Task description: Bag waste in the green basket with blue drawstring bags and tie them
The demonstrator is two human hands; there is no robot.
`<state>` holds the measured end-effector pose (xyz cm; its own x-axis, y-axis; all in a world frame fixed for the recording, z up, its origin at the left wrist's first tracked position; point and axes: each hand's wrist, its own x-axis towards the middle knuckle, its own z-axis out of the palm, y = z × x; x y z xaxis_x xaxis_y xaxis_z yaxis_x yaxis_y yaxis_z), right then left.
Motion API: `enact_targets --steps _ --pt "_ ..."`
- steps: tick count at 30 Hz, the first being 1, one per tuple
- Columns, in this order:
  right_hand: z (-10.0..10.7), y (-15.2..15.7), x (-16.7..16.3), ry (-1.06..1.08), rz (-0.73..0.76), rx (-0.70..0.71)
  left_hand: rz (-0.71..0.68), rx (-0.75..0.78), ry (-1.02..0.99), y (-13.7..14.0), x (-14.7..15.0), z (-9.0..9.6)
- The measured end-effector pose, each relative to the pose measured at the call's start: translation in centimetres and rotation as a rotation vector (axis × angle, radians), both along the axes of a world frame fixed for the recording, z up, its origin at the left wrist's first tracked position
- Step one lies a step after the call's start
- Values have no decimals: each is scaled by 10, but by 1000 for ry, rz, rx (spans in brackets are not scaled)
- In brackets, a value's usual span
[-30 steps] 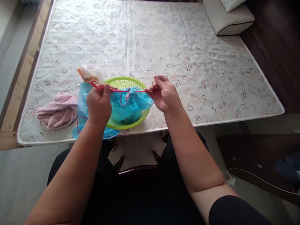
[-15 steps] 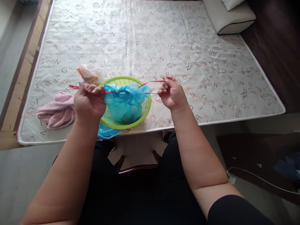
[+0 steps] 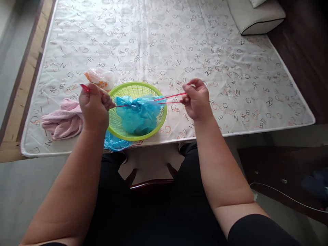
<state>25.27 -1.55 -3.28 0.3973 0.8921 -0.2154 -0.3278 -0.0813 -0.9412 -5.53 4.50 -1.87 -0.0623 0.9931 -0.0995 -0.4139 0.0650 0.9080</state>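
A blue plastic bag, gathered into a bunch at its top, sits in a lime-green basket. Something dark shows faintly through the bag's lower side. Red drawstrings run out from the gathered top to both sides. To the left, my left hand is closed on one drawstring, and a red end sticks out above its thumb. My right hand, right of the basket, pinches the other drawstring, whose two strands are stretched straight. Another blue plastic bag lies partly under the basket's near side.
Left of the basket lies a pink cloth. Behind it is a clear plastic bag with orange print. All rest on a letter-patterned mattress, with a cream cushion block at the far right. A chair is below the near edge.
My hands have moved slightly farther apart, and the left wrist has turned thumb-up. The bag's top is drawn into a tighter bunch, and the right strands look straighter.
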Motion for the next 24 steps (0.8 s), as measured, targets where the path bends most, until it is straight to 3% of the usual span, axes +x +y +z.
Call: enact_targets --steps 4,7,9,12,14,17,21,24 --pt "22 -19 11 -287 575 -253 -24 -82 -205 11 -23 3" --pt "21 -24 10 -403 767 -334 -64 -195 -333 13 -30 7" --pt "14 -22 4 -313 684 -248 -48 -211 -424 12 -31 7" --pt "3 -15 -4 41 377 -30 -25 -189 -445 11 -31 4" --pt "-1 -9 -6 259 184 40 -22 -186 -381 12 -32 1" --pt "-2 -1 -1 398 7 -30 -34 -230 -253 15 -32 -3" --pt "-3 5 8 437 -90 -151 -35 -297 -112 21 -33 -10" --pt "-10 9 14 440 -157 -155 -47 -298 -100 20 -31 -14"
